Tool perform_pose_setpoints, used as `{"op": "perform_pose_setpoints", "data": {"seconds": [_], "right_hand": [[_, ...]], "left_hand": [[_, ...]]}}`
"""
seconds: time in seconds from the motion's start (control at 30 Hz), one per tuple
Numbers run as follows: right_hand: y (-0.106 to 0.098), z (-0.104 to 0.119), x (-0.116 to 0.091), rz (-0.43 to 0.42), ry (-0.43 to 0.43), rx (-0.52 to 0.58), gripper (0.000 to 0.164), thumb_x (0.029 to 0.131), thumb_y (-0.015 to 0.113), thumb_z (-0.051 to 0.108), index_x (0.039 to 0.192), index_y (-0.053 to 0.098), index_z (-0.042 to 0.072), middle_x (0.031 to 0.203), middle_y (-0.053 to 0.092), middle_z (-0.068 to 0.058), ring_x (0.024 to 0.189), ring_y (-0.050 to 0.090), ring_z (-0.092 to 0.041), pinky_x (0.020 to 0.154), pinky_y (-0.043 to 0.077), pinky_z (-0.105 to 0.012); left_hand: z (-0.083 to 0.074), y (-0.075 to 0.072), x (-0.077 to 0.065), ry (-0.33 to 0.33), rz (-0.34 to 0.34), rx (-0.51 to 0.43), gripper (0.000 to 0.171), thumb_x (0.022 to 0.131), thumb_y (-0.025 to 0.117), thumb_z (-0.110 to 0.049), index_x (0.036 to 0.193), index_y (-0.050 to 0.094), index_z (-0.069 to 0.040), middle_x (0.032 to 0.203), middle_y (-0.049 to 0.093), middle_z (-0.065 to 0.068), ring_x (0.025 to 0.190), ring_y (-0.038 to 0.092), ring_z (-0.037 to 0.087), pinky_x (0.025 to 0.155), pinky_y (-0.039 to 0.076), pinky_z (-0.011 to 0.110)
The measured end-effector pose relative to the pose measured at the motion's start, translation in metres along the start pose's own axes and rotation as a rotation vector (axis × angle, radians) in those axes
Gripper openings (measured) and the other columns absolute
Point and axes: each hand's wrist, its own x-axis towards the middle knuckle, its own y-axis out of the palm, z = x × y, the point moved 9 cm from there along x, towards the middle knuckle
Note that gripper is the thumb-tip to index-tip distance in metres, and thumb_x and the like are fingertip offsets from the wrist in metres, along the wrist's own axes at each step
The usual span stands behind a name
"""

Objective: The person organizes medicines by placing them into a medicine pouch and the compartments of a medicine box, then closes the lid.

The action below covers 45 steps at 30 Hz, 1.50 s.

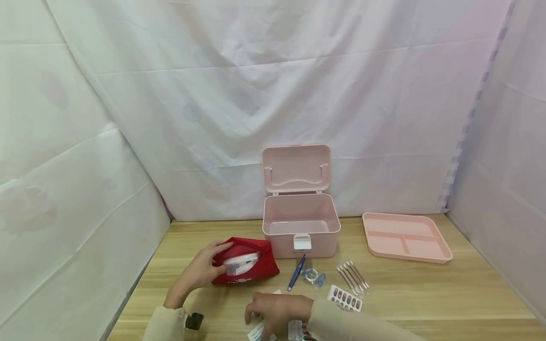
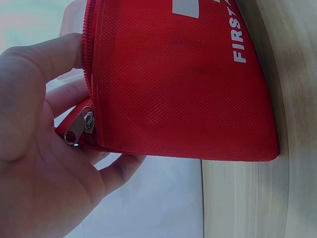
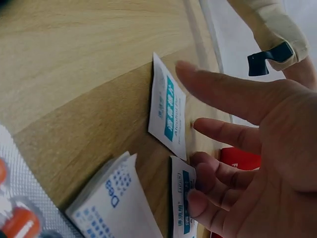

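Note:
My left hand (image 1: 199, 268) grips the end of a red first aid pouch (image 1: 265, 266), thumb on one side of its unzipped mouth and fingers on the other. In the left wrist view the metal zipper pull (image 2: 79, 126) hangs by the palm. White packed items (image 1: 240, 263) show inside the pouch. Low over the table, my right hand (image 1: 277, 310) reaches with parted, bent fingers above small alcohol pad packets. One packet (image 3: 167, 109) lies beneath the thumb tip; fingertips overlap another packet (image 3: 179, 198) in the right wrist view.
A pink box (image 1: 277, 244) stands with its lid up behind the pouch, and a divided pink tray (image 1: 387, 243) lies to its right. Blue tweezers (image 1: 296, 273), a ring-shaped roll (image 1: 311, 271), cotton swabs (image 1: 352, 277), a capsule blister pack (image 1: 345, 298) and a white packet (image 3: 119, 203) lie around.

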Motion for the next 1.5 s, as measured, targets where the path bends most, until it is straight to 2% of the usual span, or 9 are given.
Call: {"op": "perform_pose_setpoints", "data": {"seconds": [0.1, 0.13, 0.33, 0.53, 0.87, 1.13, 1.3, 1.5], "right_hand": [[-0.002, 0.006, -0.005, -0.006, 0.012, -0.036, 0.041, 0.080, 0.083, 0.018, 0.113, 0.064, 0.033, 0.105, 0.050, 0.014, 0.090, 0.047, 0.003, 0.078, 0.046, -0.019], [-0.008, 0.016, -0.013, -0.009, 0.031, -0.047, 0.040, 0.080, 0.083, 0.016, 0.113, 0.065, 0.030, 0.104, 0.049, 0.013, 0.089, 0.047, 0.002, 0.078, 0.046, -0.019], [-0.006, 0.012, -0.013, -0.018, 0.077, -0.058, 0.033, 0.081, 0.082, 0.017, 0.105, 0.064, 0.030, 0.104, 0.048, 0.014, 0.086, 0.046, 0.000, 0.078, 0.047, -0.020], [-0.006, 0.012, -0.014, -0.026, 0.082, -0.086, 0.026, 0.081, 0.082, 0.018, 0.096, 0.064, 0.027, 0.098, 0.046, 0.015, 0.082, 0.046, 0.001, 0.074, 0.045, -0.018], [-0.005, 0.011, -0.014, -0.017, 0.058, -0.050, 0.028, 0.082, 0.081, 0.016, 0.097, 0.060, 0.027, 0.090, 0.051, 0.017, 0.082, 0.047, 0.001, 0.075, 0.044, -0.018], [-0.007, 0.007, -0.014, -0.021, 0.071, 0.000, 0.030, 0.084, 0.080, 0.017, 0.099, 0.057, 0.028, 0.088, 0.055, 0.017, 0.080, 0.050, 0.000, 0.075, 0.046, -0.019], [-0.010, 0.006, -0.016, -0.052, 0.086, 0.015, 0.031, 0.083, 0.080, 0.017, 0.097, 0.055, 0.028, 0.087, 0.055, 0.016, 0.078, 0.052, 0.000, 0.072, 0.046, -0.019], [-0.014, 0.007, -0.018, -0.097, 0.078, 0.001, 0.029, 0.084, 0.079, 0.016, 0.094, 0.055, 0.028, 0.084, 0.054, 0.016, 0.076, 0.051, 0.000, 0.070, 0.045, -0.019]], "left_hand": [[0.000, 0.000, 0.000, -0.008, 0.001, -0.002, 0.059, 0.083, 0.074, 0.002, 0.139, 0.059, -0.012, 0.134, 0.055, 0.009, 0.121, 0.052, 0.030, 0.100, 0.047, 0.051], [0.000, 0.000, 0.000, -0.008, 0.002, -0.002, 0.059, 0.083, 0.073, 0.002, 0.139, 0.059, -0.012, 0.134, 0.055, 0.008, 0.121, 0.052, 0.030, 0.100, 0.048, 0.051], [0.000, 0.000, -0.001, -0.011, 0.002, -0.006, 0.059, 0.084, 0.074, 0.001, 0.139, 0.059, -0.012, 0.135, 0.054, 0.009, 0.120, 0.052, 0.031, 0.099, 0.049, 0.051], [0.001, 0.000, -0.001, -0.013, 0.000, -0.013, 0.059, 0.084, 0.074, 0.000, 0.139, 0.059, -0.013, 0.135, 0.055, 0.009, 0.119, 0.052, 0.030, 0.098, 0.050, 0.051], [0.003, 0.001, -0.001, -0.041, -0.004, -0.013, 0.059, 0.083, 0.075, 0.000, 0.138, 0.059, -0.013, 0.133, 0.055, 0.009, 0.119, 0.052, 0.030, 0.097, 0.051, 0.050], [0.002, 0.001, -0.001, -0.026, -0.001, -0.008, 0.059, 0.083, 0.075, 0.000, 0.139, 0.059, -0.013, 0.132, 0.056, 0.008, 0.118, 0.052, 0.028, 0.097, 0.051, 0.049], [0.001, 0.002, -0.001, -0.011, -0.003, -0.010, 0.060, 0.082, 0.075, 0.001, 0.139, 0.059, -0.012, 0.131, 0.056, 0.008, 0.118, 0.052, 0.029, 0.098, 0.050, 0.050], [0.003, 0.002, -0.001, -0.031, -0.014, -0.014, 0.061, 0.082, 0.075, 0.001, 0.139, 0.058, -0.013, 0.133, 0.055, 0.008, 0.119, 0.052, 0.029, 0.099, 0.049, 0.050]]}}
